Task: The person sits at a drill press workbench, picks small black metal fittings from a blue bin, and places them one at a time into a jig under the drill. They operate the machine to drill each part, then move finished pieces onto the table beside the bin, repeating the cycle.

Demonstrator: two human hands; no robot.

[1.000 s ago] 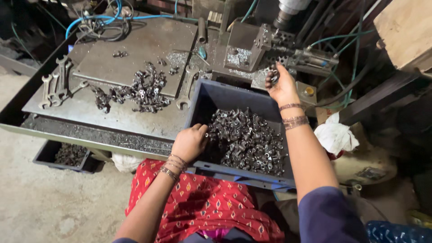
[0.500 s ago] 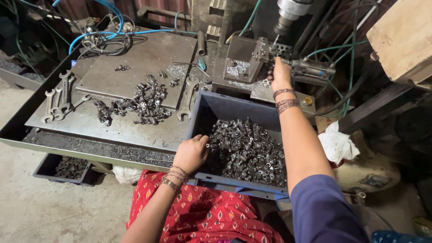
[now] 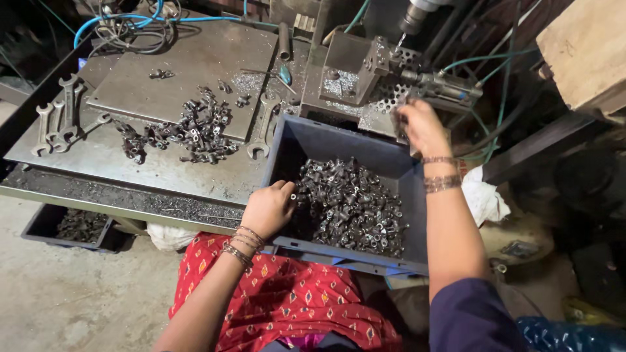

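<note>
A dark blue plastic bin holds a heap of small dark metal parts. My left hand rests on the bin's near left edge, fingers curled into the parts at the heap's edge. My right hand reaches past the bin's far right corner to a metal fixture under a drill spindle. Its fingers are pinched at the fixture; whether a part sits between them is hidden. Bangles ring both wrists.
A second pile of metal parts lies on the steel bench, with spanners at its left end and one beside the bin. Blue hoses and cables run along the back. A white rag lies right of the bin. A small tray sits on the floor.
My right hand has stayed at the fixture, shifting slightly right. My left hand stays in the bin at the heap's edge. The camera has moved closer.
</note>
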